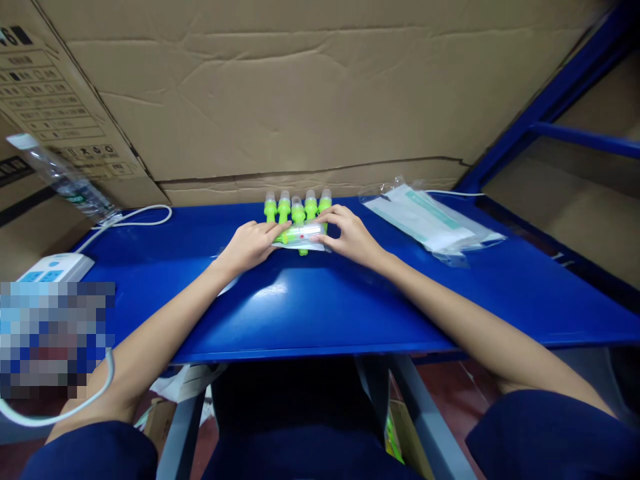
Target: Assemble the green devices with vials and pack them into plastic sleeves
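Observation:
A row of several green tubes with clear caps [298,207] lies at the far middle of the blue table [320,313]. In front of the row, one clear tube with a green end [306,233] lies crosswise on a small clear wrapper. My left hand [251,244] pinches the left end of this tube with thumb and forefinger. My right hand [348,235] holds its right end, fingers curled over it. Both forearms reach across the table from the near edge.
A stack of clear plastic bags with white and green sheets [431,222] lies at the right back. A white power strip [55,267] with a white cable [140,217] sits at the left edge, beside a plastic bottle [65,179]. Cardboard boxes [300,93] stand behind. A blue frame [560,100] rises at right.

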`<state>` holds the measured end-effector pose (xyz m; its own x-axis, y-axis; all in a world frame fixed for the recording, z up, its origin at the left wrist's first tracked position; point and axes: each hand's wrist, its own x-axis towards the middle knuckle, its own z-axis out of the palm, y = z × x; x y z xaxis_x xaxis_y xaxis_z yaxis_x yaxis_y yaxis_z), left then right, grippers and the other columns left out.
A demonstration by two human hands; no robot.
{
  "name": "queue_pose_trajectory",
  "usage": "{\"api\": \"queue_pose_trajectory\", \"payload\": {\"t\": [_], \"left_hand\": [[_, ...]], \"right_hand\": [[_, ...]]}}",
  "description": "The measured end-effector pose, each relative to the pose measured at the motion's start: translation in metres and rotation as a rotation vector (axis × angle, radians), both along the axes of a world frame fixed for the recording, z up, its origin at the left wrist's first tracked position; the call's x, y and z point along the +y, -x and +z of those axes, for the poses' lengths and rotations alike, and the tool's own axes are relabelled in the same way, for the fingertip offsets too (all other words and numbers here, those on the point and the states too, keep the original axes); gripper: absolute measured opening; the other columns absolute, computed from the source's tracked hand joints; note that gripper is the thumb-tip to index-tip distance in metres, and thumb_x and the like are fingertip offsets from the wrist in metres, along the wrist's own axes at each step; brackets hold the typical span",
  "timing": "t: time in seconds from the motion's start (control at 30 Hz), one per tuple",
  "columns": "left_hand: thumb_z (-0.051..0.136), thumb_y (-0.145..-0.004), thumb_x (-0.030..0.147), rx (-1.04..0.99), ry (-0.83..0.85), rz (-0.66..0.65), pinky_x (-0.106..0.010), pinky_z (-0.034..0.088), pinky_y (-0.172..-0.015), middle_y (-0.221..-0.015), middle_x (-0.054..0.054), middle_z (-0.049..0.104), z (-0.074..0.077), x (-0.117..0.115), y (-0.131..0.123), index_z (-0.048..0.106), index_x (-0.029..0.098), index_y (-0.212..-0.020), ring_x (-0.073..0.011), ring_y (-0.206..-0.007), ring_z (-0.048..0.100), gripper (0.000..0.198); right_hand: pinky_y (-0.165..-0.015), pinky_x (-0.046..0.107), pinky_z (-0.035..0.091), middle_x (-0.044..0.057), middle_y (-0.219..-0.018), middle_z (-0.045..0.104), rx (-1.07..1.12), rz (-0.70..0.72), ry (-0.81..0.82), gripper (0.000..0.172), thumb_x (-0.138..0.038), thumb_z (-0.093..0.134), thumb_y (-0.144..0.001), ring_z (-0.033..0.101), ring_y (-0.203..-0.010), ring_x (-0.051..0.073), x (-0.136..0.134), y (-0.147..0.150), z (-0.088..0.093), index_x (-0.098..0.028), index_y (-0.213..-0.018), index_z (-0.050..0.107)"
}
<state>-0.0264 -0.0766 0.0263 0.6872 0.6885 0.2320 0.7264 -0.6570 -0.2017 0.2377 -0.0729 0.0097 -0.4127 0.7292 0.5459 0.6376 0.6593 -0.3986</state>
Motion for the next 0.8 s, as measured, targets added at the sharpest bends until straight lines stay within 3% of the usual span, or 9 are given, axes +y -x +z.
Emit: {"api": "queue_pose_trajectory", "payload": {"t": [0.23, 0.43, 0.63, 0.8], "left_hand": [[0.043, -0.103, 0.028, -0.026, -0.022, -0.051, -0.038, 0.047, -0.089, -0.138, -0.016, 0.066, -0.002, 0.001, 0.001, 0.050, 0.017, -0.148, -0.0273, -0.118, 0.066, 0.047], [0.042, -0.100, 0.023, -0.003, -0.003, 0.063, -0.040, 0.048, -0.089, -0.144, -0.013, 0.062, 0.005, 0.003, 0.005, 0.045, 0.020, -0.153, -0.0291, -0.120, 0.066, 0.053], [0.044, -0.100, 0.027, -0.021, 0.007, 0.079, -0.040, 0.047, -0.090, -0.142, -0.012, 0.064, 0.005, 0.005, 0.009, 0.047, 0.021, -0.151, -0.0296, -0.120, 0.066, 0.052], [0.045, -0.101, 0.025, -0.040, -0.012, 0.010, -0.041, 0.046, -0.091, -0.144, -0.013, 0.062, 0.002, 0.002, 0.004, 0.048, 0.021, -0.151, -0.0292, -0.122, 0.064, 0.050]], "right_hand": [[-0.097, 0.051, 0.048, 0.013, -0.115, 0.063, 0.028, -0.120, -0.044, 0.024, -0.039, 0.072, -0.087, 0.060, -0.113, 0.033, -0.001, 0.011, -0.022, -0.022, -0.104, 0.071], [-0.079, 0.043, 0.057, 0.016, -0.120, 0.063, 0.095, -0.088, 0.123, 0.048, -0.036, 0.075, -0.077, 0.067, -0.092, 0.027, 0.002, 0.005, -0.014, -0.020, -0.118, 0.057], [-0.072, 0.038, 0.059, 0.003, -0.081, 0.071, 0.192, -0.045, 0.255, 0.035, -0.023, 0.059, -0.079, 0.071, -0.071, 0.022, 0.006, -0.005, -0.006, -0.022, -0.113, 0.053], [-0.063, 0.037, 0.059, 0.002, -0.075, 0.071, 0.273, -0.066, 0.369, 0.036, -0.024, 0.061, -0.080, 0.073, -0.067, 0.023, 0.003, -0.001, -0.008, -0.022, -0.115, 0.051]]}}
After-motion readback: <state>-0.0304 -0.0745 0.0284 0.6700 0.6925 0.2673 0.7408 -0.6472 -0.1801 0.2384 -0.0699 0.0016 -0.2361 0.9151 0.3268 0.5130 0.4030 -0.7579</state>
